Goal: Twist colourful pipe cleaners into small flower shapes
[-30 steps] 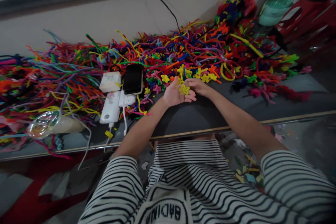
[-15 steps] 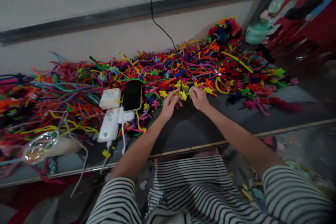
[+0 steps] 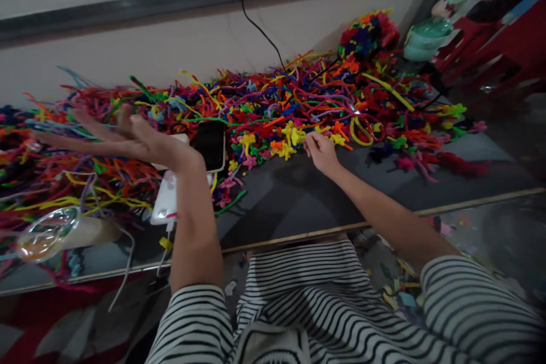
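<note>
Your left hand [image 3: 128,139] is raised over the left part of the table [image 3: 298,205], fingers spread flat and pointing left, nothing in it. It hangs above the long loose pipe cleaners [image 3: 63,165] and partly covers a small white box [image 3: 181,139] behind it; the blur on the fingers hides finer detail.

Your right hand [image 3: 321,152] rests low at the near edge of the coloured heap. Its fingertips [image 3: 307,143] are drawn together at a yellow flower piece [image 3: 298,135], touching it; whether they pinch it fast or only rest on it, you cannot tell. More yellow flower shapes [image 3: 284,151] lie just left of that hand, on the dark table top.

Between your hands: a black phone [image 3: 210,145] lies face up, near the left wrist, with a white power bank [image 3: 164,205] just near of it and a white cable [image 3: 123,273] running off the near table edge.

Far left near corner: a clear plastic bag [image 3: 51,233]. A yellow loop [image 3: 360,131] lies right of the right hand. Far right, a dense bunch of finished pieces [image 3: 369,34] stands against the wall, with a pale green object [image 3: 424,37] to its right. A black cord [image 3: 256,23] hangs down the wall into the heap. Striped sleeves [image 3: 478,301] fill the near foreground.
</note>
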